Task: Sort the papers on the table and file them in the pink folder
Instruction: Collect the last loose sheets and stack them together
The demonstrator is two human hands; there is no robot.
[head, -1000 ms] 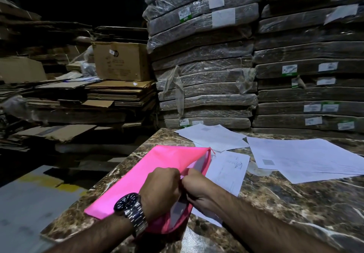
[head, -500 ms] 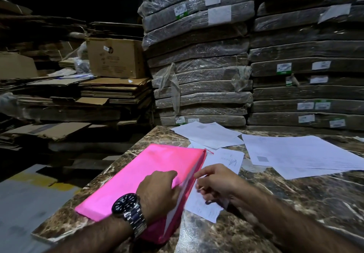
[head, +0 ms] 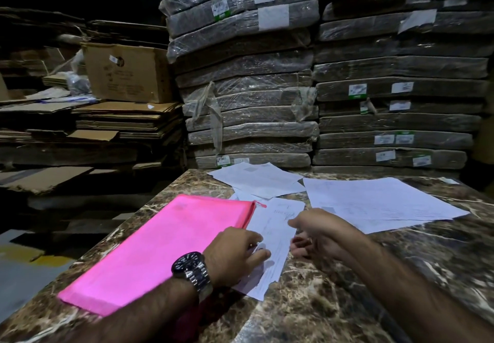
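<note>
Pink folder (head: 165, 249) lies flat and shut on the brown marble table (head: 401, 257), its left long edge running close along the table's left edge and its near corner almost at the rim. Behind the folder, past the table's far edge, stand tall stacks of plastic-wrapped bundles (head: 248, 89). To the folder's far left lie heaps of flattened cardboard (head: 107, 121) with a cardboard box (head: 128, 72) on top. Well right of the folder a broad spread of white papers (head: 374, 201) covers the table, and just beyond the folder's far right corner sits a smaller pile of sheets (head: 256, 179). A single printed sheet (head: 275, 225) lies against the folder's right edge, partly under it. The left hand (head: 232, 252) sits over that same edge, its fingertips (head: 263, 255) bent down, close together and touching the sheet, gripping nothing. The right hand (head: 320, 233) hovers just right of the sheet, fingers loosely curled and empty, its forefinger (head: 294, 222) reaching back toward the folder; motion blur hides whether it touches the paper. Bare marble lies open to the near right of the folder, under the right forearm. A steel wristwatch (head: 191, 265) on the left wrist overlaps the folder's right edge.
</note>
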